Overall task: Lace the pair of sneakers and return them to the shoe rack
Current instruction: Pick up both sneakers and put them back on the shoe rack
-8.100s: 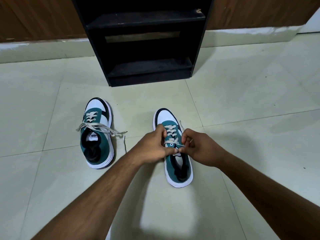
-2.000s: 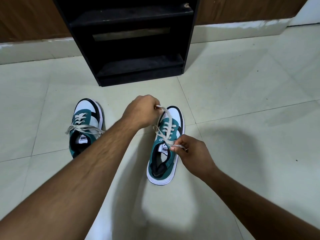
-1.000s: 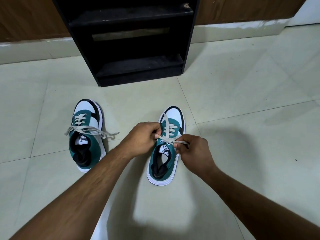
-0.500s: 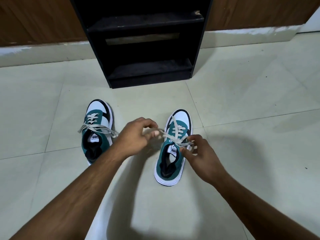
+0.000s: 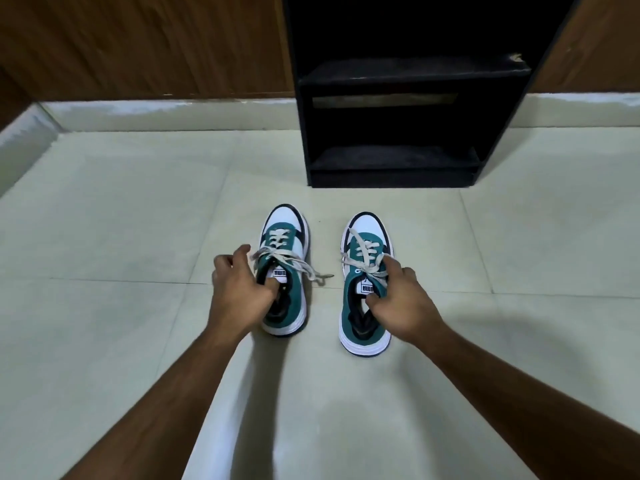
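Note:
Two teal, white and black sneakers stand side by side on the floor, toes toward the rack. My left hand (image 5: 239,289) grips the left sneaker (image 5: 285,271) at its collar, thumb inside the opening. My right hand (image 5: 398,299) grips the right sneaker (image 5: 363,285) the same way, thumb in the opening and fingers over its outer side. Beige laces on both shoes are tied loosely, with ends hanging across the left sneaker's right side. The black shoe rack (image 5: 401,98) stands just beyond the shoes, its shelves bare.
Pale tiled floor (image 5: 138,220) spreads all around the shoes. A wooden wall (image 5: 138,46) with a light skirting strip runs behind the rack and turns a corner at the far left.
Both hands let go of the right sneaker's laces. My left hand moved over to the left sneaker and took its collar; my right hand took the right sneaker's collar. The view shifted left.

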